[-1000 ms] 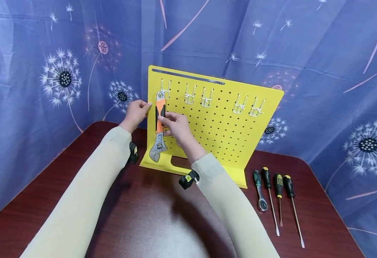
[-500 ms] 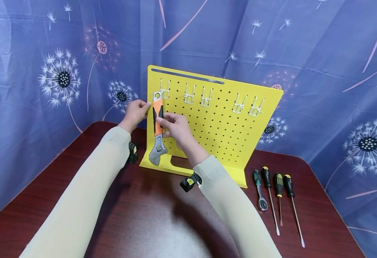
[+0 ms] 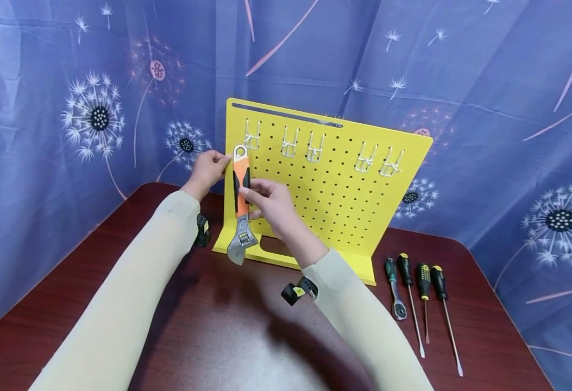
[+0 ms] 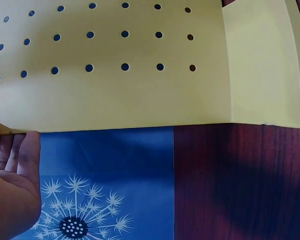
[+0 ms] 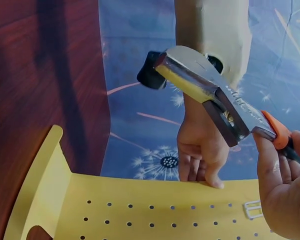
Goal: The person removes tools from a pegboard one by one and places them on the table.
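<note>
My right hand (image 3: pixel 272 205) grips an adjustable wrench (image 3: pixel 242 187) by its orange and black handle. The wrench hangs upright with its steel head down and the ring end at the top, in front of the yellow pegboard (image 3: pixel 334 190). That ring end is just below the leftmost wire hook (image 3: pixel 252 136). At the board's left edge my left hand (image 3: pixel 209 169) pinches the rim between thumb and fingers; the left wrist view shows the fingertips (image 4: pixel 27 145) behind that edge. In the right wrist view the wrench head (image 5: pixel 200 80) is tilted across the left forearm.
More wire hooks (image 3: pixel 289 143) line the board's upper part. To its right, a green-handled ratchet (image 3: pixel 395 290) and several screwdrivers (image 3: pixel 410 296) lie on the dark red table (image 3: pixel 193 336). A blue dandelion-print curtain (image 3: pixel 286 43) stands behind.
The right hand draws the wrench down and away from the leftmost hook, so its ring end no longer overlaps the hook. The left hand stays on the board's edge.
</note>
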The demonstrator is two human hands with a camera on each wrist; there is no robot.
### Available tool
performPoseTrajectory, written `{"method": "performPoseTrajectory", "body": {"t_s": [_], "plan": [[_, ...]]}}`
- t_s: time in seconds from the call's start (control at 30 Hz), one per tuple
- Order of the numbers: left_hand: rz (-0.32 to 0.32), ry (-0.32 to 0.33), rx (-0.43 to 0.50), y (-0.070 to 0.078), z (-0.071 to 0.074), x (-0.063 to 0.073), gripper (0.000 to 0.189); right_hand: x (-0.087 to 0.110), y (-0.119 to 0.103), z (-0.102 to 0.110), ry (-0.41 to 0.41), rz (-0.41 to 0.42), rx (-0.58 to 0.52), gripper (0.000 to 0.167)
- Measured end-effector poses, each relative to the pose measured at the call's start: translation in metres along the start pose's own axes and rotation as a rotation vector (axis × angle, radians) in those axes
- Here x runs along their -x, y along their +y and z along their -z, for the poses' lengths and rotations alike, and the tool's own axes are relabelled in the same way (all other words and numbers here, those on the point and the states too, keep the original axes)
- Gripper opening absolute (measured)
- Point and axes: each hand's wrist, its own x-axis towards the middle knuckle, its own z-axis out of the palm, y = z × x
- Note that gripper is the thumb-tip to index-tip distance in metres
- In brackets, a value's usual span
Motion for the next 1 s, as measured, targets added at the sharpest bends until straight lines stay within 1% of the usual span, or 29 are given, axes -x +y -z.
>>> {"method": "performPoseTrajectory", "body": {"t_s": [0.17, 0.33, 0.43, 0.63, 0.77, 1.0], "plan": [[-0.01, 0.004, -0.011, 0.001, 0.0, 0.0, 0.039, 0.014, 0.001, 0.005, -0.024, 0.015, -0.023, 0.031], [-0.002, 0.007, -0.021, 0.001, 0.001, 0.0, 0.038, 0.03, 0.009, 0.013, -0.017, -0.032, -0.065, 0.031], [-0.003, 0.005, -0.018, 0.001, 0.001, 0.0, 0.038, 0.039, 0.016, 0.021, 0.005, -0.066, -0.1, 0.032], [-0.011, -0.003, -0.016, 0.0, 0.0, -0.002, 0.039, 0.055, 0.029, 0.045, 0.07, -0.08, -0.119, 0.033], [0.001, 0.007, -0.018, -0.001, 0.0, -0.002, 0.038, 0.06, 0.038, 0.063, 0.077, -0.097, -0.088, 0.034], [0.004, 0.003, -0.002, -0.001, -0.001, -0.001, 0.038, 0.072, 0.048, 0.094, 0.126, -0.17, -0.046, 0.032]]}}
